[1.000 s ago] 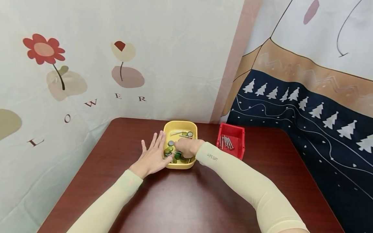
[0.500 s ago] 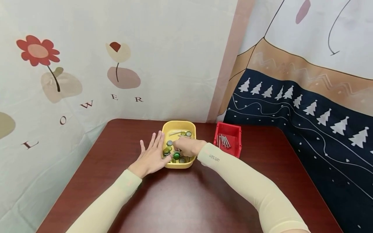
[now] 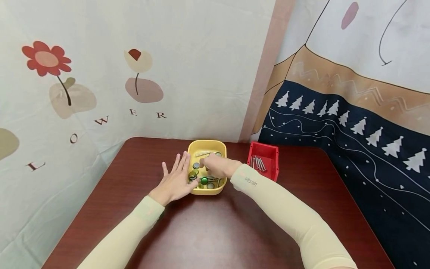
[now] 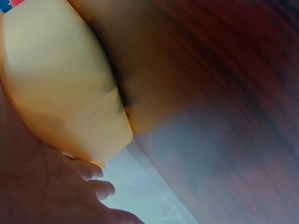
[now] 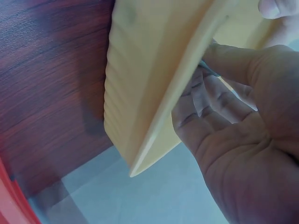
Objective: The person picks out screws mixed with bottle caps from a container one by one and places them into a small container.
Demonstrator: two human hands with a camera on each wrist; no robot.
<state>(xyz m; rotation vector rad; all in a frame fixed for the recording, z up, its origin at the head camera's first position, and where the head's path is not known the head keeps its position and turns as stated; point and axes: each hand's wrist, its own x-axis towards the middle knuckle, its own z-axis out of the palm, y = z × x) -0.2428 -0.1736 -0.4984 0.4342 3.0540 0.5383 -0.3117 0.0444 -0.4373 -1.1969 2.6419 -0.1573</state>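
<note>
A yellow box (image 3: 207, 192) stands near the back of the table, with several green, gold and grey bottle caps (image 3: 204, 181) and thin nails (image 3: 212, 179) in it. My left hand (image 3: 173, 184) lies against its left side, fingers straight and spread, thumb over the rim. My right hand (image 3: 217, 165) reaches inside over the right wall. In the right wrist view, its thumb and fingers pinch a thin grey metal piece (image 5: 209, 69), mostly hidden by the fingers. Only the yellow box's outer wall (image 4: 60, 74) shows beside my palm in the left wrist view.
A red bin (image 3: 268, 150) holding several nails (image 3: 259, 163) stands to the right of the yellow box, partly behind my right sleeve. The dark red-brown table (image 3: 208, 231) ends at printed cloths (image 3: 201, 74) behind and to the right.
My right hand has risen slightly and shifted a little toward the far end of the box, uncovering nails near the front. My left hand stays in place on the box.
</note>
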